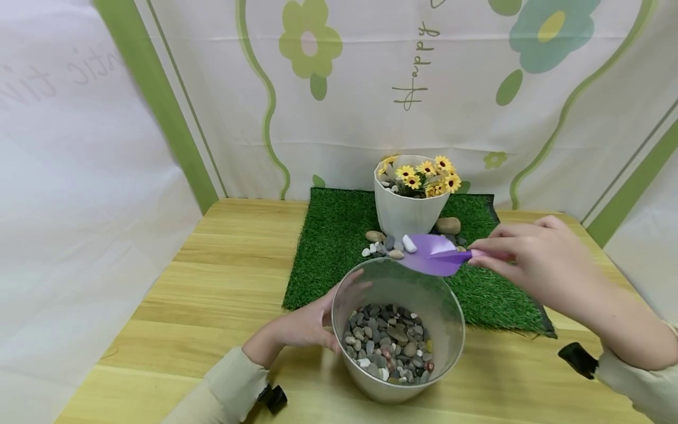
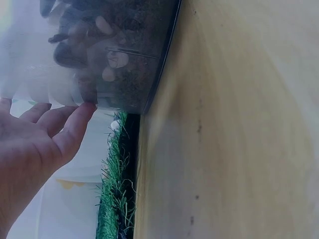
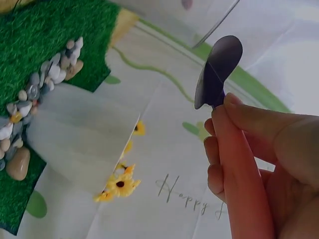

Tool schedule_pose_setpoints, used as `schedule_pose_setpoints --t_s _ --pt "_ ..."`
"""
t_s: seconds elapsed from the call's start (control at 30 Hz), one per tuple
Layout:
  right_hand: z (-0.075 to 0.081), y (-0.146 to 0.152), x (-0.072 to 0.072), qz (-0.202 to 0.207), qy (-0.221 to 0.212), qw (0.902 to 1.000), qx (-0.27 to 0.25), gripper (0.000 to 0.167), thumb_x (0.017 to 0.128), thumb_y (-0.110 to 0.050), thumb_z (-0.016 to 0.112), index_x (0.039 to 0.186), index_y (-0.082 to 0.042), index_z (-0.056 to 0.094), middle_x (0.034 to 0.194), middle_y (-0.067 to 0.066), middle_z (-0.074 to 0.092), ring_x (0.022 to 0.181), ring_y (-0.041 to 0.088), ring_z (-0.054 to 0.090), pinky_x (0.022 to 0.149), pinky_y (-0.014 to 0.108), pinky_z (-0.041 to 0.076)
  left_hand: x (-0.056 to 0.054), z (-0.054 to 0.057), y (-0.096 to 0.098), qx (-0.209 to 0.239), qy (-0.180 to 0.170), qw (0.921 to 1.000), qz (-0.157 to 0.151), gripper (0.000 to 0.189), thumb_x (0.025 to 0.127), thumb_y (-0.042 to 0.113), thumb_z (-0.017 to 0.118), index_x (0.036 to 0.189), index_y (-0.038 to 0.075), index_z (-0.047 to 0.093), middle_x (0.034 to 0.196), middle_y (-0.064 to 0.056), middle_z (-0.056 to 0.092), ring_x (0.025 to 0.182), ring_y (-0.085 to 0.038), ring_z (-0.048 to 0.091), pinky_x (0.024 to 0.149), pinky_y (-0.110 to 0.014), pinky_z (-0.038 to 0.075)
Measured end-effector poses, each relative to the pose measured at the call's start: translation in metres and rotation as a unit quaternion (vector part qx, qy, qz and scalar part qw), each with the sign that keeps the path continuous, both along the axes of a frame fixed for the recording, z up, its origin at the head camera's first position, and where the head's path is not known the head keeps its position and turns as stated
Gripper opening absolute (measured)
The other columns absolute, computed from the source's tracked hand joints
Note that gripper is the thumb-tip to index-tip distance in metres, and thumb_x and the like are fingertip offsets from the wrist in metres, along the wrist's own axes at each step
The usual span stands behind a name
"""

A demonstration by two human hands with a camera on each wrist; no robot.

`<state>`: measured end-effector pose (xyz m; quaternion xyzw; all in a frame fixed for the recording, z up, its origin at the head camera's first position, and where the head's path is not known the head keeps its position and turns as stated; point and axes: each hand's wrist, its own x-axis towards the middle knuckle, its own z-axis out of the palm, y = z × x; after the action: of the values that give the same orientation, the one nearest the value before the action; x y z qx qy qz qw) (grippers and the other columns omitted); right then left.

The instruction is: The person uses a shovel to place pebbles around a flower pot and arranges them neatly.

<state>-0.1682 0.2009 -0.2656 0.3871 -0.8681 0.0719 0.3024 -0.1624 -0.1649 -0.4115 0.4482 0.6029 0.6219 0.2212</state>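
Observation:
My right hand [image 1: 535, 259] grips the pink handle of a purple garden trowel [image 1: 445, 263], holding its blade above the far rim of a clear bucket [image 1: 450, 347]. A white stone [image 1: 409, 243] overlaps the blade's left edge in the head view; whether it lies on the blade I cannot tell. In the right wrist view the fingers wrap the handle [image 3: 239, 174]. My left hand [image 1: 304, 324] rests against the bucket's left side, fingers spread along the wall. Its fingertips touch the wall in the left wrist view. Grey, white and reddish pebbles [image 1: 392, 341] cover the bucket's bottom.
Behind the bucket lies a green turf mat [image 1: 333, 247] on the wooden table [image 1: 175, 294]. On it stands a white pot [image 1: 405, 215] with yellow flowers [image 1: 424, 171], loose stones [image 1: 375, 236] around its foot. A printed curtain [image 1: 360, 118] hangs behind the table.

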Motion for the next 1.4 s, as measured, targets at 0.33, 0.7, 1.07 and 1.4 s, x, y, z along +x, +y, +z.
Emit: schedule_pose_setpoints --t_s 0.33,0.7,1.07,1.4 --pt "-0.007 0.017 -0.018 -0.084 -0.060 0.9935 0.047 0.034 0.093 -0.045 0.071 0.099 -0.014 0.083 0.084 -0.001 0.073 0.069 0.020 0.066 0.064 0.041 0.039 0.001 -0.001 -0.002 -0.002 -0.008 1.0000 0.001 0.127 0.082 0.058 0.076 0.164 0.022 -0.013 0.170 -0.017 0.001 0.155 -0.035 0.008 0.125 -0.043 0.015" --pt "-0.050 0.011 -0.054 -0.141 -0.203 0.9643 0.094 0.022 0.093 -0.030 0.075 0.105 -0.013 0.082 0.091 0.002 0.074 0.080 0.023 0.069 0.066 0.042 0.038 0.001 -0.001 0.000 -0.006 -0.022 0.9997 -0.002 0.126 0.082 0.058 0.077 0.164 0.024 -0.013 0.171 -0.015 0.001 0.156 -0.034 0.008 0.125 -0.041 0.015" --pt "-0.069 -0.014 -0.080 -0.146 -0.234 0.9538 0.119 0.012 0.095 -0.026 0.075 0.091 -0.018 0.084 0.073 -0.006 0.072 0.059 0.008 0.054 0.060 0.035 0.027 0.001 -0.002 0.001 -0.008 -0.018 0.9998 0.002 0.127 0.081 0.061 0.075 0.164 0.023 -0.013 0.171 -0.016 0.002 0.156 -0.033 0.008 0.125 -0.042 0.016" --pt "-0.059 -0.025 -0.079 -0.170 -0.162 0.9546 0.183 0.054 0.094 -0.022 0.075 0.053 -0.021 0.040 0.050 -0.006 0.034 0.051 0.014 0.028 0.058 0.032 0.019 0.000 -0.003 0.000 -0.009 -0.009 0.9999 0.006 0.127 0.081 0.062 0.075 0.164 0.022 -0.012 0.171 -0.015 0.003 0.156 -0.032 0.009 0.125 -0.042 0.016"
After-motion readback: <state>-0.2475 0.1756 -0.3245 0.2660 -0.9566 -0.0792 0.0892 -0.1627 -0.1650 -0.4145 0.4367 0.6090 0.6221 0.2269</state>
